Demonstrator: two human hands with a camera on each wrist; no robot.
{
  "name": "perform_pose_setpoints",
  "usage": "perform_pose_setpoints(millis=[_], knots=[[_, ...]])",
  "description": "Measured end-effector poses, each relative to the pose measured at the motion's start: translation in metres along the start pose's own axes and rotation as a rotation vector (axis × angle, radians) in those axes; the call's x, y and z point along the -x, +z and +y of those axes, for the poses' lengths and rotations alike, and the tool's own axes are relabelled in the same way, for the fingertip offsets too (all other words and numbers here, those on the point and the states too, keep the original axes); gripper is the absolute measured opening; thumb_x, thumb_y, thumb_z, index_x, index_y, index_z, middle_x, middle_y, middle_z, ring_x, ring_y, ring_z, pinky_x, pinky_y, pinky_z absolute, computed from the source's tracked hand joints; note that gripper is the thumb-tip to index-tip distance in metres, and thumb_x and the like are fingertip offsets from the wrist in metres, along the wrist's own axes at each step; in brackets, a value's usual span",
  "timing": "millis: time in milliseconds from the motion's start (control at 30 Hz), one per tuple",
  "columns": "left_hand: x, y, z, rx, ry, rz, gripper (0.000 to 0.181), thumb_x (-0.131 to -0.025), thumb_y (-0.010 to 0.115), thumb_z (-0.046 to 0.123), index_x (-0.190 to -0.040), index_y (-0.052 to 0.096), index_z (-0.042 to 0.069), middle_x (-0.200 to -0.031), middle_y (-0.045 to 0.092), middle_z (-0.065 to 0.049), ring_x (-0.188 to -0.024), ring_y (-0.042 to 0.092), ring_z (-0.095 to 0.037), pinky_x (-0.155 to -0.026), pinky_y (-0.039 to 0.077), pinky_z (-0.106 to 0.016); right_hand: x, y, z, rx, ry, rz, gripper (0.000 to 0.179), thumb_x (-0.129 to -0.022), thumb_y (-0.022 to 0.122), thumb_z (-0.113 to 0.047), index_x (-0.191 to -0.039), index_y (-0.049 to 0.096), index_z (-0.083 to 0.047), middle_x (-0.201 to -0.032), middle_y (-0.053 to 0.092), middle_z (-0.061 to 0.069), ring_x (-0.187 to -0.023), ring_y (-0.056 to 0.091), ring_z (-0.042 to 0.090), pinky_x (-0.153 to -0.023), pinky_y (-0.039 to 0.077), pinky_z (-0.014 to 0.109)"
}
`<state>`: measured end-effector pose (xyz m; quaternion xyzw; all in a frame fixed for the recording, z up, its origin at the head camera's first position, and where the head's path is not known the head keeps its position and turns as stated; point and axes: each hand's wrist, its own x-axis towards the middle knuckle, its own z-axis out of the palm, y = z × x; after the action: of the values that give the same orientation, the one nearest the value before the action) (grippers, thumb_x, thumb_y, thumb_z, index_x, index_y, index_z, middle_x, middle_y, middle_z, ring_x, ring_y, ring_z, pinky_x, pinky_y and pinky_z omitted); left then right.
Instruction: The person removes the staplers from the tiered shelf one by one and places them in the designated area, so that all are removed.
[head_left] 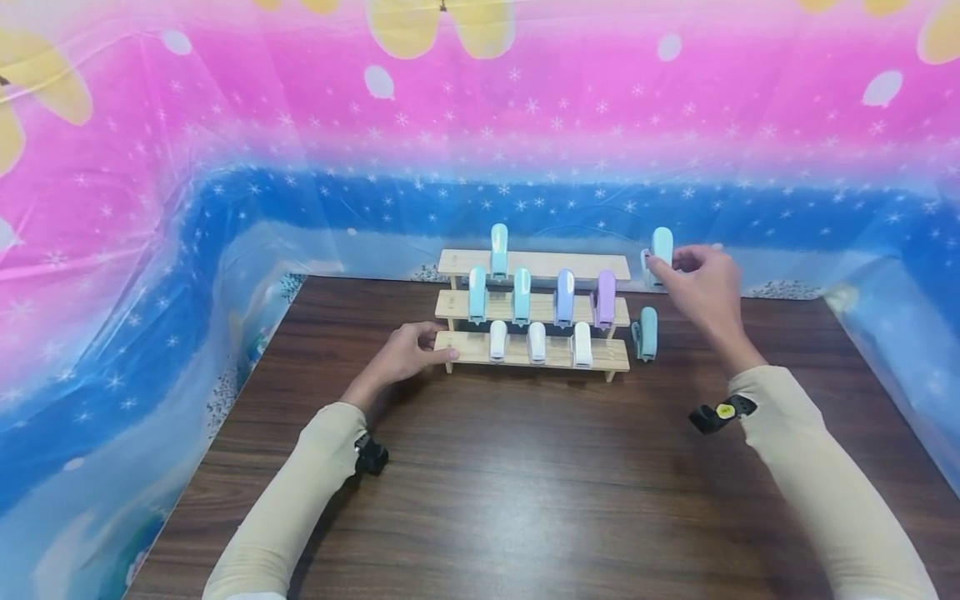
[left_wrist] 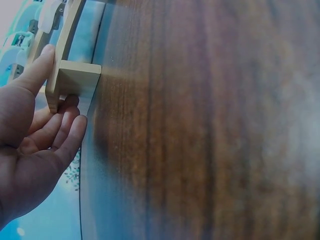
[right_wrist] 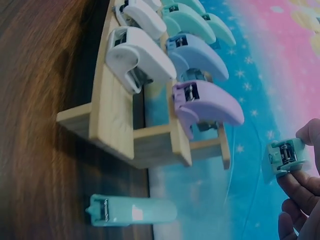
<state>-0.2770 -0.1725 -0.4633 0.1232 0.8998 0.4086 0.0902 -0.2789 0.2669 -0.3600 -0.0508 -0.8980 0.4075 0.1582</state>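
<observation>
- From my end, the largest thing is the dark wood-grain table; I expect it to be firm under everything.
- The three-tier wooden rack stands near its far edge. I judge it stiff but fairly light, so a knock could slide it; the board ends look the best place to steady it.
- My left hand pinches the left end of the lowest board, thumb on top, fingers underneath.
- My right hand is closed around a mint stapler, thumb on one side and fingers on the other; only a stapler's thickness separates them.
- That stapler is just right of the top board, clear of the rack. I'd guess it is light, hard and a little slick, not fragile; holding it by the flanks suits it, since squeezing along its height might work the sprung lever.
- A second, greener stapler sits on the table beside the rack's right end, apart from it.
- The white staplers on the lowest board look smallest of all; they rest unfastened as far as I can tell, so I'd treat them as easy to tip.
</observation>
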Motion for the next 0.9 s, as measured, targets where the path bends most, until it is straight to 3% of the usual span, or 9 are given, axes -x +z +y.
perform_pose_setpoints(millis=[300,600,900], knots=[[-0.001,0.0,-0.001,0.006,-0.001,0.001,0.063,-0.091,0.079,0.037,-0.137,0.059,-0.001,-0.124,0.069,-0.018,-0.106,0.066,-0.029,-0.088,0.055,-0.043,0.007,-0.005,0.031,0.033,0.025,0.017,0.059,-0.09,0.073,-0.054,-0.114,0.073,-0.001,-0.107,0.073,0.018,-0.086,0.062,0.021,-0.064,0.048,0.023],[0.001,0.0,-0.001,0.012,-0.005,-0.001,0.064,-0.091,0.079,0.038,-0.138,0.059,-0.001,-0.126,0.068,-0.018,-0.11,0.065,-0.03,-0.092,0.054,-0.045,0.016,-0.002,0.063,0.104,0.038,0.017,0.06,-0.091,0.07,-0.053,-0.116,0.072,0.002,-0.109,0.072,0.024,-0.099,0.061,0.033,-0.078,0.041,0.038],[0.0,0.0,-0.001,-0.002,-0.008,0.003,0.065,-0.091,0.079,0.038,-0.138,0.059,-0.001,-0.124,0.069,-0.018,-0.108,0.065,-0.03,-0.09,0.054,-0.044,0.025,0.005,0.09,0.113,0.08,-0.01,0.061,-0.093,0.068,-0.054,-0.118,0.071,0.002,-0.109,0.072,0.023,-0.101,0.056,0.035,-0.077,0.039,0.038]])
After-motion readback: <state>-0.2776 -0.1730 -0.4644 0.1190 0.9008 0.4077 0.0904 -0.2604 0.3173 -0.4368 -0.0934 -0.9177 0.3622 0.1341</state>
